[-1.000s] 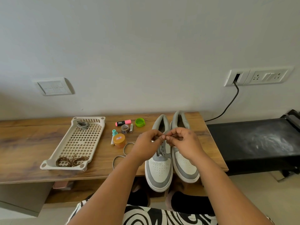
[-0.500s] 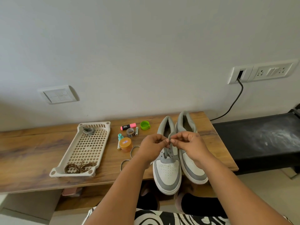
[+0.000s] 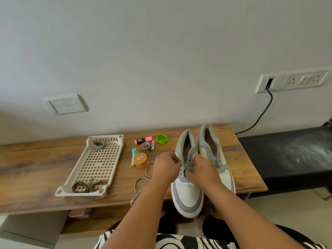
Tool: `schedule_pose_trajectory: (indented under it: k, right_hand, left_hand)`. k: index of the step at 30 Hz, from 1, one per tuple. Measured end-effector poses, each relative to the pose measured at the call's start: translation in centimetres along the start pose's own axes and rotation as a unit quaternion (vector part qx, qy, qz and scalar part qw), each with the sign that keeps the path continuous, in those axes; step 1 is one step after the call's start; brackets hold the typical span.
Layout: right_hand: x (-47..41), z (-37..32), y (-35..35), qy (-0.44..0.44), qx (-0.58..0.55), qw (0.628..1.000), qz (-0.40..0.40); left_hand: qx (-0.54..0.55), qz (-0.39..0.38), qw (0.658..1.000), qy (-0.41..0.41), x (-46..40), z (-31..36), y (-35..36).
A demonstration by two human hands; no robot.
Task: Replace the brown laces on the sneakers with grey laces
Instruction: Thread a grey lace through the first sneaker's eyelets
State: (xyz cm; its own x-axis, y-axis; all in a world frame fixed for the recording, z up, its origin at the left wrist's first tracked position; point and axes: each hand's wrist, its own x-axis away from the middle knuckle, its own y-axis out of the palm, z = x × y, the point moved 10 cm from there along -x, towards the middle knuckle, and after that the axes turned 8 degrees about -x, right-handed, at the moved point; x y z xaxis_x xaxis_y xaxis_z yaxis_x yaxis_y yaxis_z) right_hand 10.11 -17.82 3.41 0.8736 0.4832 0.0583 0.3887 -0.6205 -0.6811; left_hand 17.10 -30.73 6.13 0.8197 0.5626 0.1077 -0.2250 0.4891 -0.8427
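Two grey-and-white sneakers stand side by side on the wooden table, the left sneaker [image 3: 186, 193] with its toe over the front edge and the right sneaker [image 3: 212, 141] beside it. My left hand [image 3: 166, 168] pinches a grey lace at the left sneaker's eyelets. My right hand [image 3: 203, 169] grips the eyelet flap and tongue of the same shoe. The loose grey lace [image 3: 142, 182] trails in loops on the table to the left. Brown laces [image 3: 89, 186] lie coiled at the near end of a cream slotted tray [image 3: 111, 177]; another grey lace [image 3: 99, 145] lies at its far end.
Between tray and shoes sit a pink highlighter [image 3: 143, 140], a green cap [image 3: 161, 139], a tape roll [image 3: 145, 147], a battery [image 3: 152, 145], a teal-capped tube [image 3: 134, 153] and an orange jar [image 3: 140, 159]. A black bench [image 3: 287, 155] adjoins on the right; a cable [image 3: 260, 115] hangs from the wall socket.
Both hands have dropped from above the shoe down onto the left sneaker's eyelets and moved slightly apart. The camera view shifted a little.
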Motion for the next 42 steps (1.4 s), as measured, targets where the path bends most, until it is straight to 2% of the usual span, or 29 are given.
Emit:
schedule_pose_trajectory:
  k: [6, 8, 12, 20, 26, 29, 33, 37, 42]
  right_hand:
    - [-1.1, 1.4, -0.8, 0.063, -0.004, 0.998, -0.024]
    - [-1.4, 2.8, -0.7, 0.106, -0.072, 0.991, -0.043]
    - [-1.2, 4.4, 0.1, 0.185, -0.235, 0.951, -0.075]
    - [-1.0, 4.4, 0.1, 0.187, -0.261, 0.944, -0.074]
    - [-1.1, 4.1, 0.2, 0.180, -0.250, 0.948, -0.076]
    - [-1.1, 4.0, 0.1, 0.177, -0.245, 0.950, -0.077]
    - [-0.9, 3.9, 0.1, 0.179, -0.250, 0.948, -0.079]
    - [-0.9, 3.9, 0.2, 0.172, -0.255, 0.948, -0.085]
    - [-0.8, 3.8, 0.1, 0.152, -0.241, 0.953, -0.105]
  left_hand:
    - [-0.028, -0.002, 1.000, 0.010, 0.1, 0.3, 0.7]
    - [-0.036, -0.015, 0.999, 0.021, 0.0, 0.5, 1.1]
    - [-0.048, -0.046, 0.997, 0.037, -0.1, 1.0, 2.5]
    - [-0.059, -0.076, 0.994, 0.046, -0.3, 0.8, 4.1]
    - [-0.037, -0.126, 0.990, 0.060, -0.2, 1.0, 5.1]
    - [-0.012, -0.147, 0.987, 0.063, 0.0, 1.0, 5.6]
    - [0.049, -0.142, 0.988, 0.036, -0.2, 0.5, 5.8]
    - [0.064, -0.143, 0.987, 0.019, -0.2, 0.3, 6.5]
    - [0.141, -0.168, 0.976, -0.010, -0.3, -0.5, 7.2]
